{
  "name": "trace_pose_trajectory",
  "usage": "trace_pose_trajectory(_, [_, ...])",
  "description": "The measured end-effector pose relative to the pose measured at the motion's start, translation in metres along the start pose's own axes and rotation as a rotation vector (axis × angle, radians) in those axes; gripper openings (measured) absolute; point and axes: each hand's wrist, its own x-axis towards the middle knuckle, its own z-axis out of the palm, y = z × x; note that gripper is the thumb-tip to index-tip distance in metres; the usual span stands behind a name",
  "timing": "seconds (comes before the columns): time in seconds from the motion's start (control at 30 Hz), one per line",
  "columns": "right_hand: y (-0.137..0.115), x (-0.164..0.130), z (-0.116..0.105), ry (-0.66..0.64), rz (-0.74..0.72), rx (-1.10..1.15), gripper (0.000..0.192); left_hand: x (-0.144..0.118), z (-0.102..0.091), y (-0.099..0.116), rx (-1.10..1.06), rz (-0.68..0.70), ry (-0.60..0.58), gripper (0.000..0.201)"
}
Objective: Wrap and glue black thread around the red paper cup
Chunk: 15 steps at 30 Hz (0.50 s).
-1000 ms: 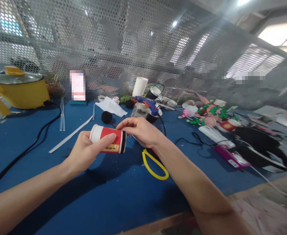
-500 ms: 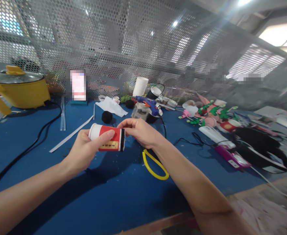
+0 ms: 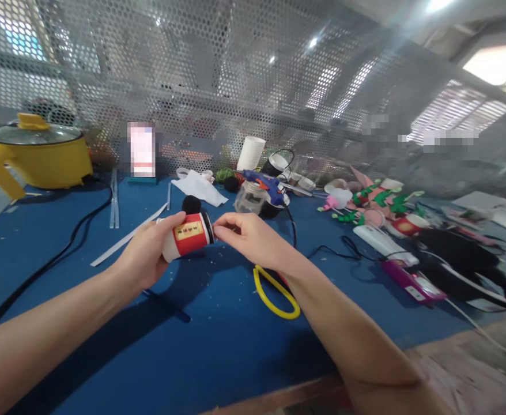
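Observation:
My left hand (image 3: 147,248) is wrapped round a paper cup (image 3: 191,233) held on its side. The cup is white with a red wrap, a yellow label and a black band, apparently yarn, round its right end. At that end, the fingertips of my right hand (image 3: 246,233) are pinched together close to the black band; whatever is between them is too small to make out. Just behind the cup lies a ball of black yarn (image 3: 191,204). A yellow loop-shaped handle (image 3: 274,305) rests on the blue table (image 3: 218,351), partly under my right forearm.
Behind my hands are a blue glue gun (image 3: 264,181), a clear jar (image 3: 249,199) and stacked white cups (image 3: 252,153). A yellow pot (image 3: 41,161) with a black cord stands left, near a phone (image 3: 143,150). Craft flowers (image 3: 378,199) and a purple power strip (image 3: 412,281) lie right.
The cup has turned in my left hand, so its yellow label faces up more and its right end tilts upward. My right fingertips have moved slightly right and down.

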Motion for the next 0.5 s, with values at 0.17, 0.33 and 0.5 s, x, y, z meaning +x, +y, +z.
trace_pose_trajectory(0.17, [-0.0052, -0.0040, -0.0013, -0.006, -0.009, 0.080, 0.016, 0.0009, 0.0003, -0.0003, 0.003, 0.003, 0.008, 0.010])
trace_pose_trajectory(0.33, [-0.0039, -0.0049, 0.0007, 0.008, -0.026, 0.103, 0.015, 0.0017, -0.0007, -0.0017, -0.007, -0.001, -0.013, 0.010])
trace_pose_trajectory(0.5, [-0.0050, -0.0055, 0.0018, 0.039, -0.027, 0.082, 0.014, 0.0021, -0.0009, -0.0025, -0.005, -0.004, -0.013, 0.011])
